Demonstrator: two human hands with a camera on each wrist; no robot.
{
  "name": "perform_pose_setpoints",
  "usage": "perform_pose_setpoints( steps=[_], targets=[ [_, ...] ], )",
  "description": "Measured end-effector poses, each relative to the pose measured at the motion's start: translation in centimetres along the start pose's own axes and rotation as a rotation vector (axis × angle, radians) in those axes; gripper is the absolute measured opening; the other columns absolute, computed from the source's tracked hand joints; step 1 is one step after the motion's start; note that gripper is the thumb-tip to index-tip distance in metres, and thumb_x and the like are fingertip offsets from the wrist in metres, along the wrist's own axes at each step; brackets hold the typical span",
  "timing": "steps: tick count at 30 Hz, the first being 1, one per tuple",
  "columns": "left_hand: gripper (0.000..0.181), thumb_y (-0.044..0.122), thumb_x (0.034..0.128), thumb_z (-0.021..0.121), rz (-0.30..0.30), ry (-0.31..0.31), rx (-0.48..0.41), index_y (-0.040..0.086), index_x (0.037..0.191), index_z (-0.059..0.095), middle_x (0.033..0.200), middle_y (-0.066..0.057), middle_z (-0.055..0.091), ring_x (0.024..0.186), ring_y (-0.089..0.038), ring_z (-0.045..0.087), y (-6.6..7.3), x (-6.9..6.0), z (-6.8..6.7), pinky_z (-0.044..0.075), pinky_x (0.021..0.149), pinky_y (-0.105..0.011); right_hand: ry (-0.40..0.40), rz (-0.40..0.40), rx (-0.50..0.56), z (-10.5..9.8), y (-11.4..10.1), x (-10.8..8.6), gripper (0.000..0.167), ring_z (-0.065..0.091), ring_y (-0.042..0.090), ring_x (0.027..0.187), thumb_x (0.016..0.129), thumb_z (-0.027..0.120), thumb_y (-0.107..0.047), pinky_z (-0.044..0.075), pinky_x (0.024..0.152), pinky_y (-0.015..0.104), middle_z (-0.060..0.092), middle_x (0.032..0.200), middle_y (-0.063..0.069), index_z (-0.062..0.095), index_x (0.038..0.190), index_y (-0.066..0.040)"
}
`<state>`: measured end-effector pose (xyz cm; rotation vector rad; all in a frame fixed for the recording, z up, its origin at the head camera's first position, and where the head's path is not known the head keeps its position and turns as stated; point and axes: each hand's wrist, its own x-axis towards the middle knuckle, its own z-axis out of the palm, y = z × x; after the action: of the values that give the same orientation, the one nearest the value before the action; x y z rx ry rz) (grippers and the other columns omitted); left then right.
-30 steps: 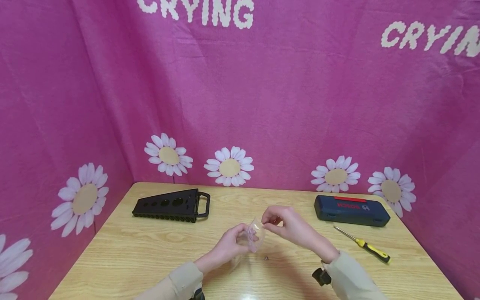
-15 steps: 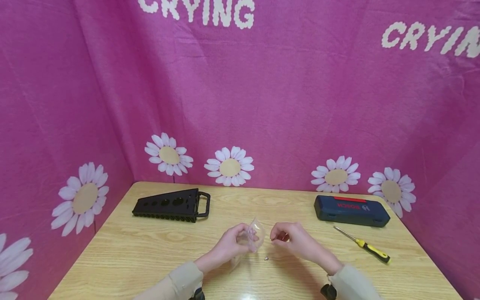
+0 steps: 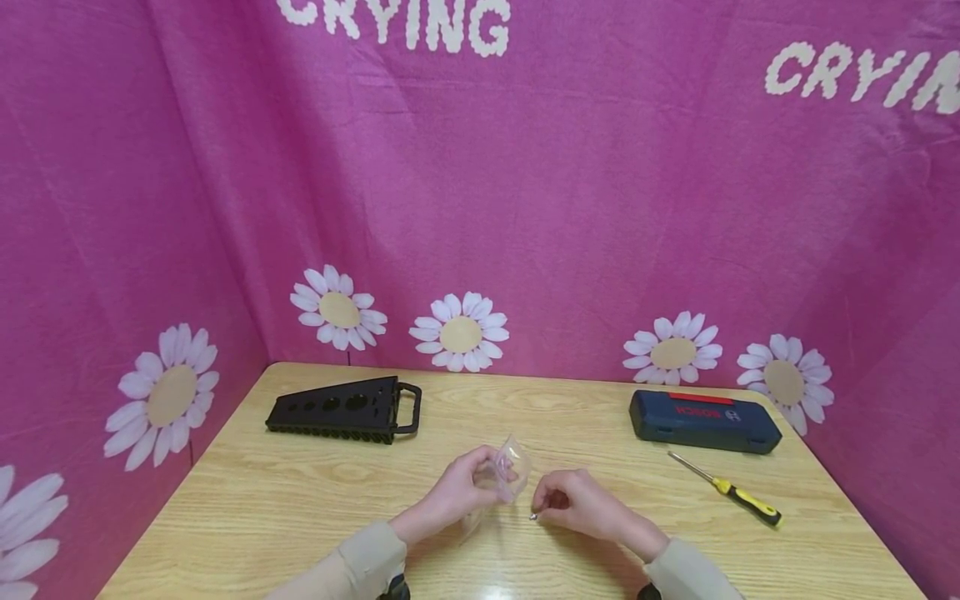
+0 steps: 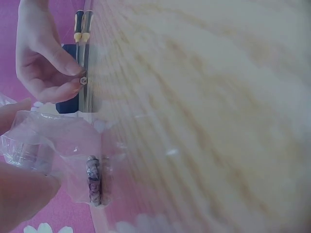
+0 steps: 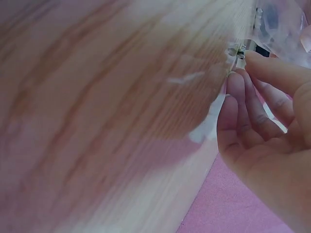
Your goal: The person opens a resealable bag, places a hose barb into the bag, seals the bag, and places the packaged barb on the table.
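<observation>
My left hand point(image 3: 456, 493) grips a clear plastic bag point(image 3: 512, 471), its open end tilted up and toward the right. Small dark metal pieces point(image 4: 94, 180) lie bunched at the bag's bottom in the left wrist view. Just right of the bag, my right hand point(image 3: 581, 505) is low over the table with its fingers curled. Its thumb and index finger pinch a small silvery metal piece point(image 3: 533, 517) at the tabletop. That metal piece point(image 4: 83, 81) shows a hexagonal end, like a nut or bolt head, in the left wrist view.
A black wrench rack point(image 3: 337, 410) with a handle lies at the back left of the wooden table point(image 3: 247, 517). At the right are a dark blue Bosch case point(image 3: 703, 425) and, in front of it, a yellow-and-black screwdriver point(image 3: 731, 490). A pink curtain point(image 3: 570, 208) hangs behind.
My right hand has moved from the bag's mouth down to the small metal piece on the table. The left hand and bag have stayed put.
</observation>
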<state>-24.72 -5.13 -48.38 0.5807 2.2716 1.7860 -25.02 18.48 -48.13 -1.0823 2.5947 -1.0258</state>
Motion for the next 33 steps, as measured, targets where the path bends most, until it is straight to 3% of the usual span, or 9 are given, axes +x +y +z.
perform_pose_setpoints(
  steps=[9, 21, 33],
  targets=[
    [0.033, 0.001, 0.0800, 0.076, 0.002, 0.003, 0.010, 0.004, 0.109, 0.060, 0.116, -0.016, 0.073, 0.120, -0.036, 0.063, 0.00, 0.08, -0.04, 0.048, 0.106, -0.054, 0.013, -0.041, -0.026, 0.22, -0.06, 0.08, 0.006, 0.055, -0.009, 0.075, 0.085, 0.075, -0.007, 0.053, 0.065, 0.015, 0.073, 0.084, 0.004, 0.069, 0.087, -0.007],
    [0.033, -0.003, 0.0786, 0.074, -0.015, 0.001, -0.030, 0.003, 0.108, 0.060, 0.116, -0.016, 0.072, 0.120, -0.036, 0.063, -0.14, 0.12, 0.12, 0.049, 0.106, -0.053, 0.008, 0.012, -0.052, 0.40, -0.17, 0.19, 0.004, 0.049, -0.009, 0.071, 0.086, 0.075, -0.009, 0.048, 0.063, 0.014, 0.070, 0.081, -0.003, 0.071, 0.086, -0.010],
    [0.035, -0.002, 0.0782, 0.075, -0.018, 0.012, -0.018, 0.004, 0.109, 0.061, 0.115, -0.014, 0.073, 0.124, -0.037, 0.060, -0.01, 0.15, 0.10, 0.044, 0.109, -0.057, 0.014, 0.009, -0.047, 0.46, -0.23, 0.24, 0.004, 0.048, -0.008, 0.070, 0.087, 0.074, -0.009, 0.047, 0.061, 0.014, 0.068, 0.080, -0.002, 0.070, 0.086, -0.010]
  ],
)
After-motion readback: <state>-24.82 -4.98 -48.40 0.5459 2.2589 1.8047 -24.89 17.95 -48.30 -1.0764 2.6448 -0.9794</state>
